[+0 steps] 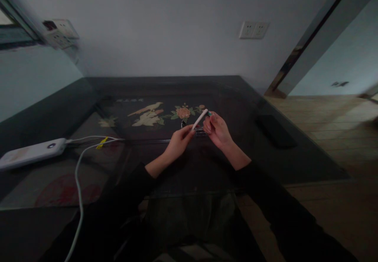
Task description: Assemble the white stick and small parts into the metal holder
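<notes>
From my remote seat, the biggest thing I see is the dark glass-topped table, with a bird-and-flower inlay set under the glass toward its far side. Everything else I place against that table.

On the table's right part, well away from the hands, lies a flat black slab, possibly a phone; I cannot tell for sure. At the table's left edge sits a white power bank, and a white cable runs from it across the glass and off the near edge toward the person's lap. A yellow tag is wrapped on the cable just beside the power bank's end.

Over the middle of the table, just in front of the flower inlay, both hands are raised. My left hand has its fingers pinched on the lower end of a slim white stick-like object, which tilts up and to the right. My right hand is curled, fingertips closed on the object's upper end, where a small green tip shows. A small dark item lies on the glass beneath the hands; too dim to identify.
</notes>
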Tool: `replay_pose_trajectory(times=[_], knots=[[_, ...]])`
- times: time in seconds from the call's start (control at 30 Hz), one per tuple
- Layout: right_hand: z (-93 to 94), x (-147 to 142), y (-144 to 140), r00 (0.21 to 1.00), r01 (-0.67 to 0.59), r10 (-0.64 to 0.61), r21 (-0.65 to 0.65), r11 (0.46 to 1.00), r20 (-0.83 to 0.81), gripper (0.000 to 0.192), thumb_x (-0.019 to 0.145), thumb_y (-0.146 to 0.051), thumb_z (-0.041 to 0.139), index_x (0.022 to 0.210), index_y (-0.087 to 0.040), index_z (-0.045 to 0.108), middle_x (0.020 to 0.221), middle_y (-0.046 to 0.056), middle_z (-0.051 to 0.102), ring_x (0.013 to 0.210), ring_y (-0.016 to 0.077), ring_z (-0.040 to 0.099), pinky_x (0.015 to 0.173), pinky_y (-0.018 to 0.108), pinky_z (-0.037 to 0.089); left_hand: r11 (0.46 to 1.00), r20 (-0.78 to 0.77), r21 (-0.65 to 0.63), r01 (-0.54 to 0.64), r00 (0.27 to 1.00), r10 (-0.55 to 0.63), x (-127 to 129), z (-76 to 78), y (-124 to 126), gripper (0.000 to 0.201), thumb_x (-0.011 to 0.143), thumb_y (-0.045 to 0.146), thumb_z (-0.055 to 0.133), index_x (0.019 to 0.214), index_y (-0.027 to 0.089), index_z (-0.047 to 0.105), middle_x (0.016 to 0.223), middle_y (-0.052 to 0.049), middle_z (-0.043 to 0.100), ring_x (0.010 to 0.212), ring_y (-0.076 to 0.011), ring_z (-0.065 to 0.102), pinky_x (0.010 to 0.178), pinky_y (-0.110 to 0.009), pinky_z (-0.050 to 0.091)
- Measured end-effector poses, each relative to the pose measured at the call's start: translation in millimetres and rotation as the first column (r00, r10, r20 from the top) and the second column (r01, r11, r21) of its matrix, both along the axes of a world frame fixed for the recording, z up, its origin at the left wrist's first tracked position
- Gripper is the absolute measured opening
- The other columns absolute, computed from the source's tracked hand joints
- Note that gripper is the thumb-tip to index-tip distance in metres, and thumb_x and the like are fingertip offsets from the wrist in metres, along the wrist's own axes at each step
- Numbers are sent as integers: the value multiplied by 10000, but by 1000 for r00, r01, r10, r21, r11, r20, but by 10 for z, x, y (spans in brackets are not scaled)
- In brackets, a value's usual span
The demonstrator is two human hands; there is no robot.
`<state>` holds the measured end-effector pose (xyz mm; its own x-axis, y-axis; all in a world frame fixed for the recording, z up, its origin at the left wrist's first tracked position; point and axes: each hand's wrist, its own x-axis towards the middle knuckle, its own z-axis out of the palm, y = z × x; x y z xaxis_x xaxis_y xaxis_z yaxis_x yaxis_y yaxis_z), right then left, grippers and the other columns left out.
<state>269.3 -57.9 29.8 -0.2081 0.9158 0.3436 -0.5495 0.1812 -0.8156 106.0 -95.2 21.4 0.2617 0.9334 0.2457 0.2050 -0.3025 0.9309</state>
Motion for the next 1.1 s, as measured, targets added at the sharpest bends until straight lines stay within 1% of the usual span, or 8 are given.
replay_pose_trajectory(times=[0.27,0.4,0.5,0.6,0.7,0.83,0.97,1.1], knots=[[18,3,-17,998,43,-39,-84,996,41,442,702,-553,773,963,-224,636,485,-99,414,433,77,315,448,275,220,996,-158,75,55,987,-42,12,83,-92,421,957,309,444,1294,106,593,933,-80,705,808,-175,615,768,-286,475],[19,8,-3,998,55,-52,-73,996,36,415,716,-551,762,940,-227,632,486,-99,411,427,76,310,445,277,223,987,-201,128,93,977,-66,18,63,-88,493,958,258,424,1428,111,468,1311,-144,625,1181,-243,584,1025,-375,425],[16,3,1,998,54,-53,-64,996,22,404,715,-545,766,925,-226,635,485,-97,416,422,75,310,439,274,223,985,-208,139,103,975,-73,21,53,-93,581,963,234,402,1529,146,304,1434,-146,530,1198,-242,577,1045,-400,421],[13,-4,-3,997,68,-66,-65,996,31,405,719,-549,763,933,-228,638,490,-95,411,429,79,315,435,273,230,981,-204,160,106,976,-72,16,52,-106,594,959,230,404,1540,189,291,1383,-133,573,1001,-206,637,956,-360,481],[9,-5,-3,997,69,-67,-68,995,31,397,729,-548,756,930,-227,636,493,-95,411,432,78,322,435,269,241,981,-197,168,96,978,-62,5,44,-113,576,955,227,416,1524,194,335,1104,-101,690,744,-156,593,801,-301,507],[3,-1,6,999,54,-54,-58,997,3,392,730,-538,762,925,-223,636,482,-102,421,421,70,322,429,256,249,984,-174,167,63,984,-33,-2,18,-109,545,958,229,435,1499,190,377,730,7,582,596,-113,448,641,-236,439],[-7,2,18,999,37,-39,-58,998,-25,367,738,-508,768,913,-215,635,472,-105,429,412,63,324,421,243,244,981,-162,185,54,986,-23,3,5,-104,527,953,228,449,1476,180,412,687,30,514,588,-104,410,612,-219,402],[-12,1,22,999,40,-41,-58,998,-11,363,755,-507,752,928,-215,625,478,-108,421,413,62,327,424,243,256,975,-183,218,52,983,-11,7,16,-110,519,951,227,442,1469,185,426,788,2,596,599,-99,414,651,-229,428]])
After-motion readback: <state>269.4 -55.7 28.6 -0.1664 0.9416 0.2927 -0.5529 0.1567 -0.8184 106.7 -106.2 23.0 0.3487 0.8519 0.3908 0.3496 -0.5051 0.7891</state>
